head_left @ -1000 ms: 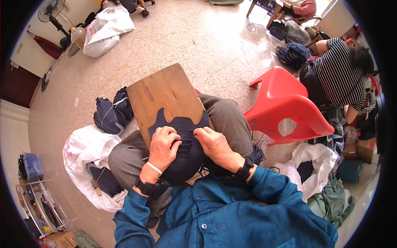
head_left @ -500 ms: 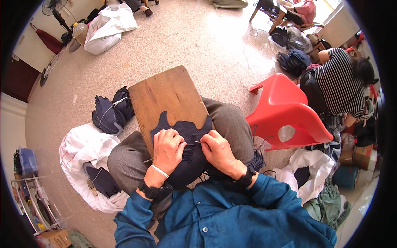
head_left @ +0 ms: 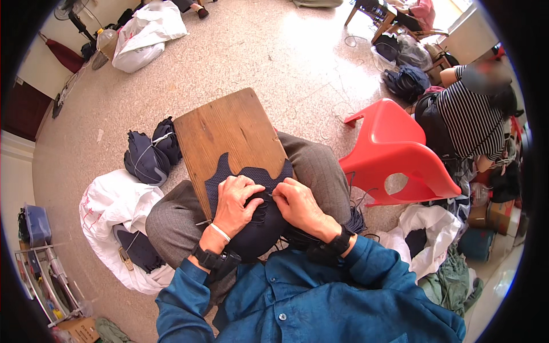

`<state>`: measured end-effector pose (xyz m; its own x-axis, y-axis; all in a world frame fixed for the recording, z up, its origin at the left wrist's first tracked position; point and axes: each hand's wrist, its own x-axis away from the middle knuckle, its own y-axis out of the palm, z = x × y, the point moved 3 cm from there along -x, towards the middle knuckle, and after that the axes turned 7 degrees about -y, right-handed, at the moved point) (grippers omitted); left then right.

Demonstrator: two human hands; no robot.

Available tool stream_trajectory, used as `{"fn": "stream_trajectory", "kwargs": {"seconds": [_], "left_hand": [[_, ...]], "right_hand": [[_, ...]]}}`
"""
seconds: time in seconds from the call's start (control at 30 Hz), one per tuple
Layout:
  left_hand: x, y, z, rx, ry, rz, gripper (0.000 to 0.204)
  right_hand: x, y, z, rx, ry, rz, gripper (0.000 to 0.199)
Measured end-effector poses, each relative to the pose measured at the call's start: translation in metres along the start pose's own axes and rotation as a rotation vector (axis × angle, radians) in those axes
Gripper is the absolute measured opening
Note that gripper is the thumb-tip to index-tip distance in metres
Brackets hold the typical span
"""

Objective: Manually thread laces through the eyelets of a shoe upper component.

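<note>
A dark navy shoe upper (head_left: 222, 172) of woven fabric lies over the near part of a wooden board (head_left: 231, 123) across my lap. Several rows of dark lace cross its middle. My left hand (head_left: 234, 200) rests on the upper's left side, fingers bent over the fabric and thumb near the lace rows. Opposite it, my right hand (head_left: 300, 207) is closed in a pinch at the upper's right side, on what looks like a thin lace end. The fingertips partly hide it. The two hands' fingertips are close together.
Tied bundles of dark uppers (head_left: 146, 157) and a white sack (head_left: 117, 197) lie at my left. At my right are a red plastic stool (head_left: 394, 128), a bunch of dark laces (head_left: 355, 220) and another white bag (head_left: 437, 226). Beyond sits a person in a striped top (head_left: 472, 123).
My right hand has come slightly left toward the lace rows. My left index finger has reached right, opening a gap from the thumb. The view has shifted a little.
</note>
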<state>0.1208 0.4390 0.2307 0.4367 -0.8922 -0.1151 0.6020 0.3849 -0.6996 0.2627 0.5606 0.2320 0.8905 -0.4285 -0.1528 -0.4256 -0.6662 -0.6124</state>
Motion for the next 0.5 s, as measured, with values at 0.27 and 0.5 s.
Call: {"fn": "stream_trajectory", "kwargs": {"seconds": [0.27, 0.5], "left_hand": [[-0.001, 0.0, -0.003, 0.011, -0.002, -0.002, 0.024], [-0.006, 0.005, -0.01, 0.063, 0.008, 0.016, 0.019]], "right_hand": [[0.002, 0.005, 0.002, -0.021, -0.039, 0.068, 0.004], [-0.011, 0.008, 0.007, 0.017, -0.117, 0.008, 0.006]]}}
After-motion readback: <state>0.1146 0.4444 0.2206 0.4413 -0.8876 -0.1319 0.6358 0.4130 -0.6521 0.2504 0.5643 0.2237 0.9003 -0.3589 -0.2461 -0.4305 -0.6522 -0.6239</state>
